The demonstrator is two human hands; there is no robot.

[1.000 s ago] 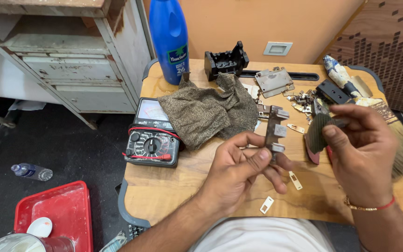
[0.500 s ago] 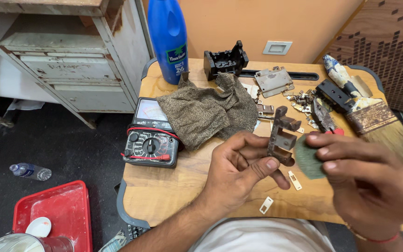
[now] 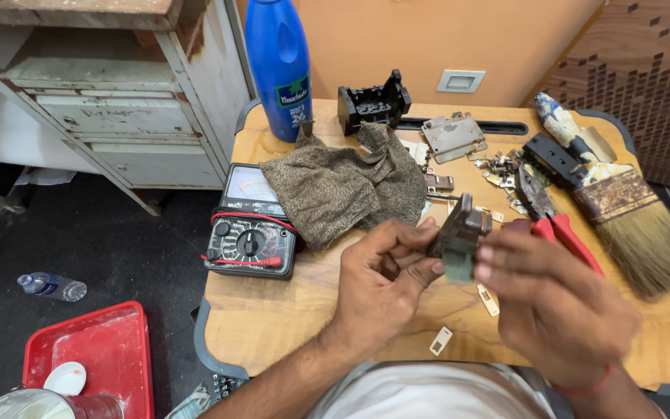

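My left hand [image 3: 385,268] grips a small dark metal contact part [image 3: 459,225] over the middle of the wooden table [image 3: 273,326]. My right hand [image 3: 556,299] meets it from the right and presses a small grey-green pad [image 3: 457,266] against the part's lower end. Both hands hover just above the tabletop. A speckled brown cloth [image 3: 347,186] lies just behind my left hand. The fingertips hide much of the pad.
An analog multimeter [image 3: 250,229] with red leads sits at the left edge. A blue bottle [image 3: 279,66], black plastic housing [image 3: 374,101], metal plate [image 3: 451,136], red-handled pliers [image 3: 556,225], a large paintbrush [image 3: 630,206] and small loose metal pieces [image 3: 488,299] lie around. A red tray [image 3: 98,353] sits on the floor.
My right hand has come down and left from the right side with the pad, meeting the part. My left hand has turned the part and shifted slightly right.
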